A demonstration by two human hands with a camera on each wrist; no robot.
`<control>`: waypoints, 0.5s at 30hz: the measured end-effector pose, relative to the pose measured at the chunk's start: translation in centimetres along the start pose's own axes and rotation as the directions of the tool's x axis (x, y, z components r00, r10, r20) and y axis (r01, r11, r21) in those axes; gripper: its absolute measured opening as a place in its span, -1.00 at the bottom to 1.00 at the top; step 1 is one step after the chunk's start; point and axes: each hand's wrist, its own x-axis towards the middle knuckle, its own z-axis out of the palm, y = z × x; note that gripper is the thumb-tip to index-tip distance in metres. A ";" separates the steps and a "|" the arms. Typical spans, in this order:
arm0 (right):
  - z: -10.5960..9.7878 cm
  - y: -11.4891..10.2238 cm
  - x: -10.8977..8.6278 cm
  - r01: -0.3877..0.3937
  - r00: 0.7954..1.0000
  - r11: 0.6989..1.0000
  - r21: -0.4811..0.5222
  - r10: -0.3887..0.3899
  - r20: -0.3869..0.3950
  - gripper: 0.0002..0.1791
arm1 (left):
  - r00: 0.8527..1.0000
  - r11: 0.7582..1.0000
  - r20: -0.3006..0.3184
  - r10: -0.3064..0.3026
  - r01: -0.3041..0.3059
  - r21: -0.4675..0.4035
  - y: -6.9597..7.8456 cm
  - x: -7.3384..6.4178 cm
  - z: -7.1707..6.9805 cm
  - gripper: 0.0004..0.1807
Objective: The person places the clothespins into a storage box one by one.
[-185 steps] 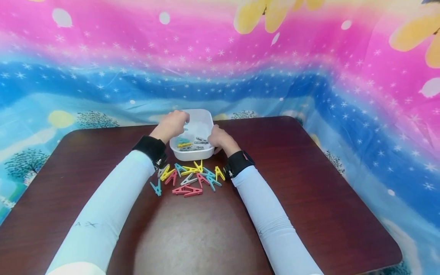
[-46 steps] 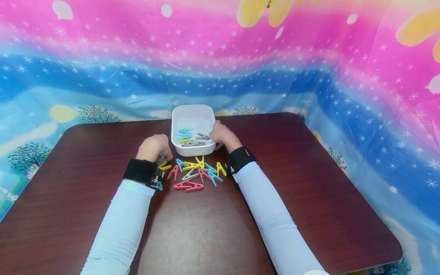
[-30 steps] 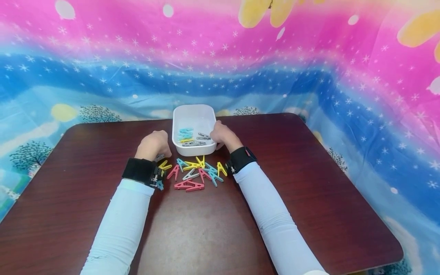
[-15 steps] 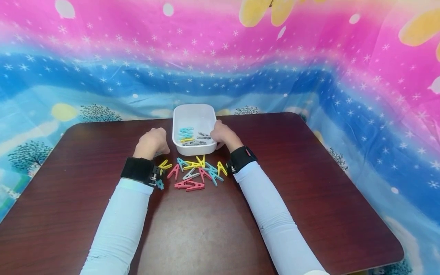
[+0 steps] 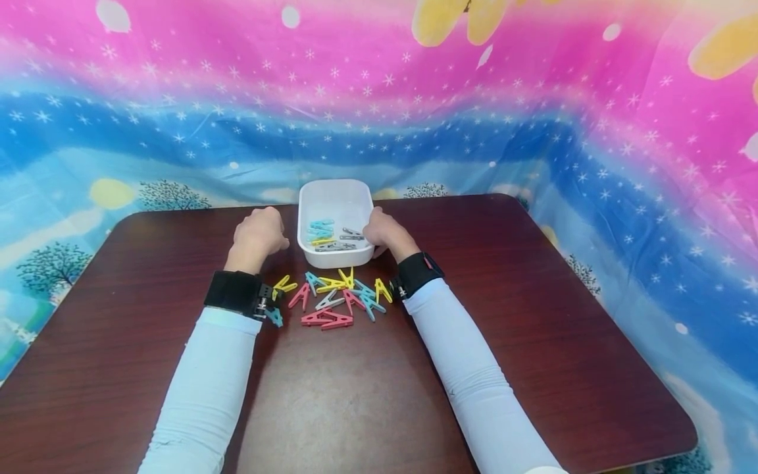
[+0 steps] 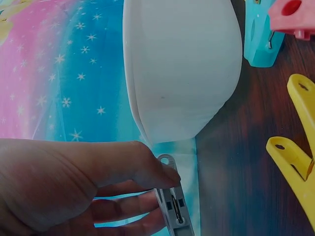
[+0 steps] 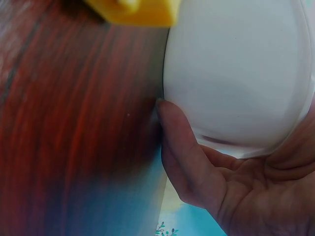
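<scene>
In the left wrist view, my left hand [image 6: 74, 182] pinches a grey clothespin [image 6: 176, 209] between thumb and fingers. The head view puts this left hand [image 5: 257, 236] just left of the white plastic tub [image 5: 336, 260], hiding the clothespin. My right hand [image 5: 386, 234] holds the tub's right side near its front corner; in the right wrist view its fingers [image 7: 184, 142] lie against the tub wall, and the thumb is hidden. Inside the tub, blue clothespins [image 5: 320, 227], a yellow clothespin [image 5: 322, 241] and grey clothespins [image 5: 335, 247] lie towards the front.
Several loose clothespins lie before the tub: yellow clothespins [image 5: 331, 284], blue clothespins [image 5: 370, 305], red clothespins [image 5: 337, 320] and a pale grey clothespin [image 5: 329, 301]. The brown table [image 5: 533, 316] meets a patterned cloth [image 5: 414, 131] behind and at the right.
My left hand left the tub, where it had a blue clothespin, and took a grey clothespin from the pile's left end. It has since moved away from the pile. My right hand stays put.
</scene>
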 end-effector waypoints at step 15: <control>0.0 0.1 0.0 0.005 1.000 1.000 -0.002 -0.005 0.011 -0.28 | 0.984 0.997 -0.177 0.034 -0.045 -0.056 1.5 0.2 -0.8 -0.79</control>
